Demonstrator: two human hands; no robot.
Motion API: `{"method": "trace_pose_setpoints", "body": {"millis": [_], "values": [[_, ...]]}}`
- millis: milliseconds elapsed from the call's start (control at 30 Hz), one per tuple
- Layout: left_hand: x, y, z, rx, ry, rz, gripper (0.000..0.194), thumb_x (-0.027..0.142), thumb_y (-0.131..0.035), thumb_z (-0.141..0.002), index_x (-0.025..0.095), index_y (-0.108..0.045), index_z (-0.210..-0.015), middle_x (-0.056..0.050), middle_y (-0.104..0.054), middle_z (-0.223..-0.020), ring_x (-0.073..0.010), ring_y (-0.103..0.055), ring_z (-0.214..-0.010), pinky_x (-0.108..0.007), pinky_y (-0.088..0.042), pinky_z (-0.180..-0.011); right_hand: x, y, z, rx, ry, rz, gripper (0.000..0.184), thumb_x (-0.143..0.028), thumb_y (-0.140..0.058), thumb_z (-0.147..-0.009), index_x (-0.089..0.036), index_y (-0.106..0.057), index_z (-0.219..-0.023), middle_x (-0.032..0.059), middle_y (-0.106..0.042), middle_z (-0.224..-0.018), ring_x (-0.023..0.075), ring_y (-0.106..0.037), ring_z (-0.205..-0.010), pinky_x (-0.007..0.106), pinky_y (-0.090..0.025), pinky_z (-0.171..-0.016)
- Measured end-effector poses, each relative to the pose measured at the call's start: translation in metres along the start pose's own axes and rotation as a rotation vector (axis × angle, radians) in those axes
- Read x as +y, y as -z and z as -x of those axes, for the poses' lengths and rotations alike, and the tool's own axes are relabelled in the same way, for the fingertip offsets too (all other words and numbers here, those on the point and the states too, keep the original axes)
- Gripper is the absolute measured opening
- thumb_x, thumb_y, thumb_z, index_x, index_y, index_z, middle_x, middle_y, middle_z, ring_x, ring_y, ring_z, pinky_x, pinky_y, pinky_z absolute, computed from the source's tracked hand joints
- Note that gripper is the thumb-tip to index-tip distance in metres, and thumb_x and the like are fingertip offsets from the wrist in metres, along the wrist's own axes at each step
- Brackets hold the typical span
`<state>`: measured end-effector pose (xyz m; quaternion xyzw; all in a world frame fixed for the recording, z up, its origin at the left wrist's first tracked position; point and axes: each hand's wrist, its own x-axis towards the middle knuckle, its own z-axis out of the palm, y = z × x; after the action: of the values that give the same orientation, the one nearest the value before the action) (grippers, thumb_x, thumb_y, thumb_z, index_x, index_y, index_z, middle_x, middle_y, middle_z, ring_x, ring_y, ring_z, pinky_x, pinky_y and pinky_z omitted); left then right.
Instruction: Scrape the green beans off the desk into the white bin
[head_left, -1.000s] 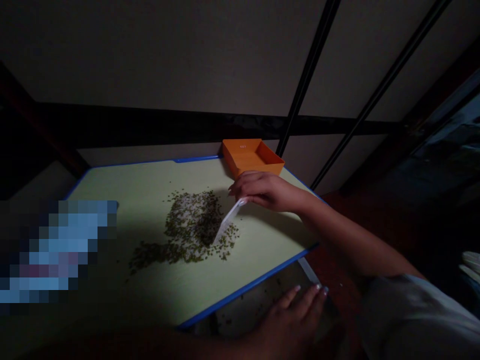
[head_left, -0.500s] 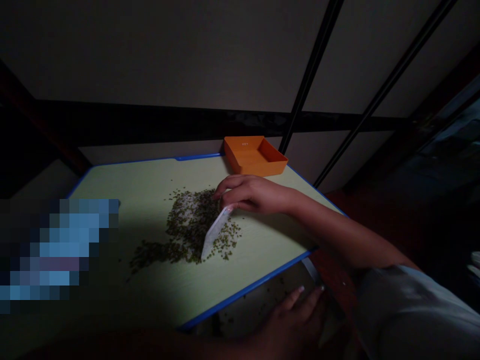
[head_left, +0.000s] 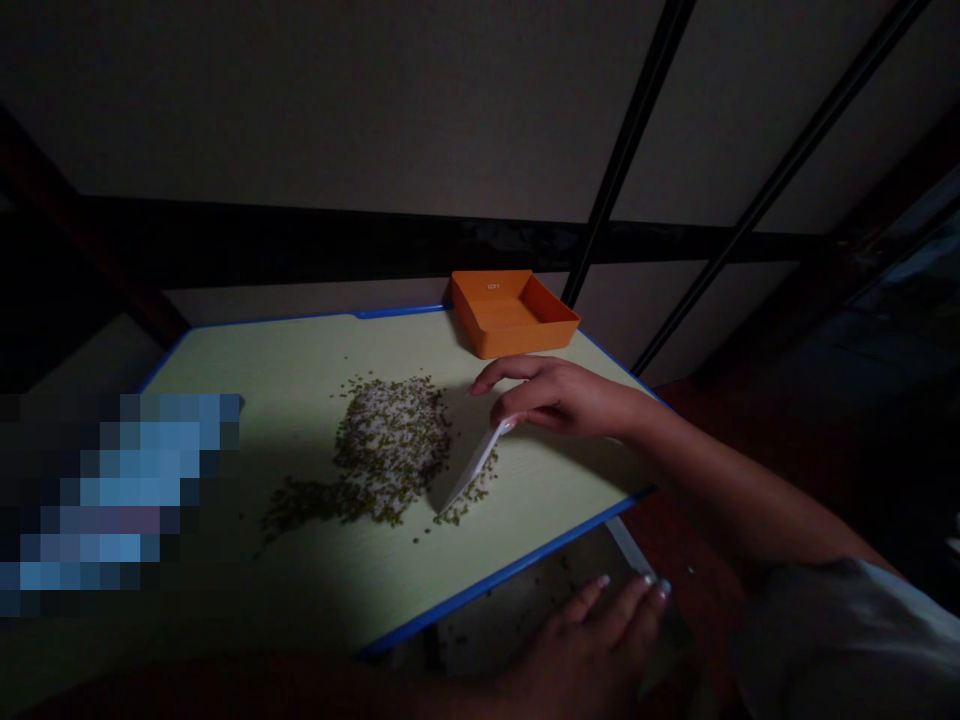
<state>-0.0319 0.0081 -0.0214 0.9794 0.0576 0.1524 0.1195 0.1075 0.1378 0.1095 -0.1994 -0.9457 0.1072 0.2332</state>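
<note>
My right hand pinches the upper end of a thin white card between thumb and fingers. The card tilts, its lower edge down at the tabletop. To its left lies a spread heap of small green beans mixed with white grains. More loose green beans sit at the card's right side. My left hand is below the table's front edge, fingers stretched out and spread, over an open drawer. It holds nothing that I can see, and its palm is hidden.
An orange tray stands at the far right corner of the pale green table, which has a blue rim. A blurred blue patch covers the left side. Behind the table rise dark panels. Some beans lie in the drawer.
My right hand and the card have moved right, away from the heap, leaving a bare strip between heap and card. My left hand has stayed nearly in place.
</note>
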Motion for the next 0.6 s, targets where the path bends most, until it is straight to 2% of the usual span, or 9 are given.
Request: {"method": "trace_pose_setpoints", "body": {"millis": [200, 333, 433, 500, 533, 600], "values": [[0.0, 0.009, -0.001, -0.108, 0.029, 0.069, 0.051, 0.032, -0.017, -0.1, 0.004, -0.03, -0.141, -0.008, -0.035, -0.144, -0.0138, -0.032, -0.135, -0.027, -0.032, -0.108, 0.005, 0.0, 0.01, 0.126, 0.04, 0.011, 0.013, -0.018, -0.055, -0.086, -0.011, -0.066, -0.086, 0.0157, -0.058, -0.111, 0.0183, -0.056, -0.108, 0.033, -0.047, -0.088], [0.001, 0.012, -0.001, -0.092, 0.03, 0.078, 0.051, 0.032, -0.018, -0.1, 0.004, -0.031, -0.14, -0.009, -0.038, -0.143, -0.0133, -0.033, -0.134, -0.027, -0.033, -0.107, -0.007, 0.009, 0.012, 0.209, 0.02, 0.088, 0.012, -0.018, -0.054, -0.087, -0.011, -0.064, -0.085, 0.0146, -0.062, -0.104, 0.0176, -0.058, -0.103, 0.032, -0.047, -0.084], [0.002, 0.011, 0.0, -0.03, 0.018, 0.033, 0.05, 0.032, -0.02, -0.1, 0.003, -0.035, -0.138, -0.008, -0.043, -0.141, -0.0125, -0.035, -0.133, -0.026, -0.033, -0.107, -0.034, 0.014, 0.015, 0.194, -0.067, 0.183, 0.01, -0.016, -0.051, -0.088, -0.013, -0.061, -0.087, 0.0099, -0.065, -0.09, 0.0162, -0.06, -0.093, 0.032, -0.047, -0.08], [0.003, 0.01, 0.0, 0.01, -0.003, -0.001, 0.049, 0.033, -0.022, -0.099, 0.005, -0.04, -0.135, -0.007, -0.047, -0.139, -0.0117, -0.04, -0.13, -0.023, -0.036, -0.104, -0.058, 0.012, 0.017, 0.173, -0.139, 0.256, 0.012, -0.018, -0.049, -0.088, -0.014, -0.06, -0.083, 0.0073, -0.064, -0.078, 0.0146, -0.06, -0.078, 0.029, -0.048, -0.07], [0.003, 0.009, -0.001, 0.031, 0.033, -0.022, 0.048, 0.037, -0.026, -0.098, 0.009, -0.044, -0.133, -0.005, -0.052, -0.135, -0.0111, -0.046, -0.125, -0.022, -0.039, -0.1, -0.071, 0.01, 0.017, 0.144, -0.185, 0.294, 0.015, -0.019, -0.048, -0.089, -0.014, -0.059, -0.079, 0.0061, -0.063, -0.073, 0.0135, -0.059, -0.07, 0.028, -0.047, -0.065], [0.004, 0.007, -0.003, 0.07, 0.256, -0.089, 0.04, 0.043, -0.04, -0.095, 0.019, -0.054, -0.123, -0.005, -0.062, -0.122, -0.0131, -0.058, -0.109, -0.028, -0.047, -0.092, -0.097, 0.002, 0.016, 0.108, -0.179, 0.372, 0.023, -0.019, -0.043, -0.09, -0.017, -0.058, -0.072, 0.003, -0.059, -0.061, 0.013, -0.054, -0.058, 0.028, -0.044, -0.057]]}}
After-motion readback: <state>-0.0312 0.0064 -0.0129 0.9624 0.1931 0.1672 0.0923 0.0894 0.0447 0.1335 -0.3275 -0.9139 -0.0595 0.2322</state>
